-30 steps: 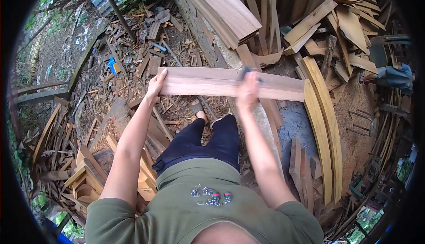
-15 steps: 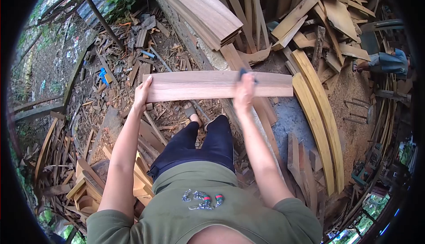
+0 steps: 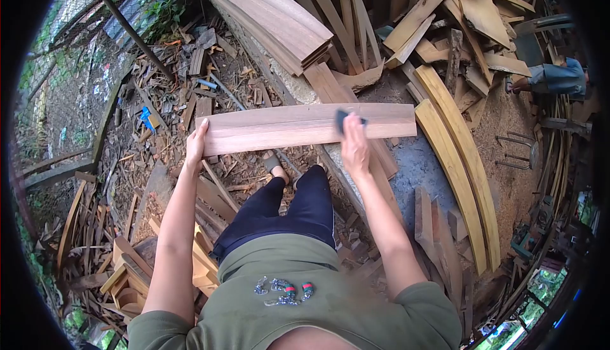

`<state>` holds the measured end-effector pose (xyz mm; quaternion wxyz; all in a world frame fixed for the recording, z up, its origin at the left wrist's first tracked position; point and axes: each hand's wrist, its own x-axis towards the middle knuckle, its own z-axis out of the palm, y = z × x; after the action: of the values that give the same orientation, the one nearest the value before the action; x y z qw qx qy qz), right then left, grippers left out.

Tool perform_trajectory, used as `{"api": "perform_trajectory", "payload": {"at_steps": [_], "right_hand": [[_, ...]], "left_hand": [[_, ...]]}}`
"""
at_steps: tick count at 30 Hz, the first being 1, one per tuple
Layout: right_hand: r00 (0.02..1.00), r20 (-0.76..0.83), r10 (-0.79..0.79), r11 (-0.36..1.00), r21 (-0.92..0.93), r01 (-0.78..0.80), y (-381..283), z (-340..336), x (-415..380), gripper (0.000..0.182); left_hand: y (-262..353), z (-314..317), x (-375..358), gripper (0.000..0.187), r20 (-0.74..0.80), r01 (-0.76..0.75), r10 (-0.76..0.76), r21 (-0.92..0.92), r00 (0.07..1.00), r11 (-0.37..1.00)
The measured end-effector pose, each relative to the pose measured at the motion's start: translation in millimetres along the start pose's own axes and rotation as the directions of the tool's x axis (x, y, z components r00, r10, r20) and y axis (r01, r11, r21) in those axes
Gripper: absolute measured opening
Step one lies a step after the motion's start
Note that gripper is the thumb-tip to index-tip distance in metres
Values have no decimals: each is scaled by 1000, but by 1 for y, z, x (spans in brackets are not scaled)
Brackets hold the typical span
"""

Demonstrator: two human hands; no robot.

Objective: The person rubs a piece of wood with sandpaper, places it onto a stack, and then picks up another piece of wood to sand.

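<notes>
A long, slightly curved wooden board lies across in front of me, pale and pinkish along its near side and greyer along its far side. My left hand grips its left end, thumb on top. On the board's right half, my right hand is closed on a small dark, flat piece that looks like sandpaper, pressed to the upper face. The fingers are slightly blurred and partly cover that piece.
Stacked curved boards rest on a low concrete ledge ahead. Two yellowish curved beams lie at right, near piled offcuts. Wood scraps litter the ground at left. Another person's blue shorts show at far right.
My right hand and the sandpaper have shifted slightly along the board and show less blur. The board's left end has moved a little left and toward me, tilting slightly.
</notes>
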<state>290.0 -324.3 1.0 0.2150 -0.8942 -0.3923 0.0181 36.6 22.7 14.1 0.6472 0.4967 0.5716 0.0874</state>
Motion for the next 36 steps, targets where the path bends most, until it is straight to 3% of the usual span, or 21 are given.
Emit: {"api": "perform_trajectory", "payload": {"at_steps": [1,2,4,5,6,7,9,11,12,13,15,18,19,21,25,27,28,30,33,34,36], "right_hand": [[985,86,-148,988,60,143,-7,-9,-7,45],[985,88,-149,988,64,144,6,-9,-7,45],[997,-62,-39,992,-118,32,67,-4,-9,44],[970,-158,183,983,10,-184,104,7,-12,41],[938,-194,288,935,-157,-319,120,-7,-13,40],[861,-282,422,850,-208,-484,129,-11,-11,42],[797,-307,520,796,-167,-582,124,-2,-12,47],[862,-199,466,882,22,-471,75,-6,-12,46],[945,-145,293,941,-128,-312,66,4,-23,46],[985,-104,139,985,-91,-148,47,-2,-29,48],[999,-26,20,997,-79,-22,54,-10,-30,47],[901,-266,342,921,285,-266,139,10,-17,43],[902,-262,344,920,286,-268,150,5,-9,43],[799,-340,495,817,-130,-562,158,-12,9,40],[883,-222,413,898,-65,-436,116,-12,28,40],[997,-70,30,1000,-1,-30,98,-17,25,41],[998,-50,38,999,13,-37,109,-21,27,40],[955,-188,230,973,42,-226,159,-3,24,37],[834,-291,468,853,-96,-513,159,2,37,42],[844,-281,458,862,-94,-499,146,10,39,42],[901,-227,369,887,375,-269,112,28,33,46]], "left_hand": [[-1,-1,-1,59,-10,4,-4,0,1000,1000],[-7,-4,6,59,-4,4,-4,-2,1000,1000],[-1,-4,1,59,-11,10,-10,20,1000,1000],[0,-2,-2,59,-9,16,-15,39,1000,999],[1,-3,-1,57,10,30,-31,50,999,998],[1,-2,-2,57,13,32,-33,52,999,998],[2,0,-3,56,-12,-2,2,48,1000,999],[2,1,-3,57,-19,-7,8,58,1000,998],[2,0,-2,57,-4,-7,7,55,1000,998],[3,1,-4,58,9,-7,6,54,1000,999],[3,3,-7,57,-9,-14,15,41,1000,999],[3,3,-6,58,-37,-16,18,66,999,998],[3,3,-6,58,-39,-12,15,68,999,998],[1,1,-5,61,-25,-6,8,77,1000,997],[-1,2,-5,59,-53,-12,15,56,999,998],[-5,3,-2,57,-71,-50,54,54,996,997],[-3,2,-4,57,-57,-41,44,51,997,998],[-1,3,-6,56,-44,-27,29,55,999,998],[1,5,-8,56,-76,-44,50,83,996,996],[-1,3,-6,57,-75,-41,46,72,996,997],[-4,3,-5,57,-69,-34,37,54,997,998]]}}
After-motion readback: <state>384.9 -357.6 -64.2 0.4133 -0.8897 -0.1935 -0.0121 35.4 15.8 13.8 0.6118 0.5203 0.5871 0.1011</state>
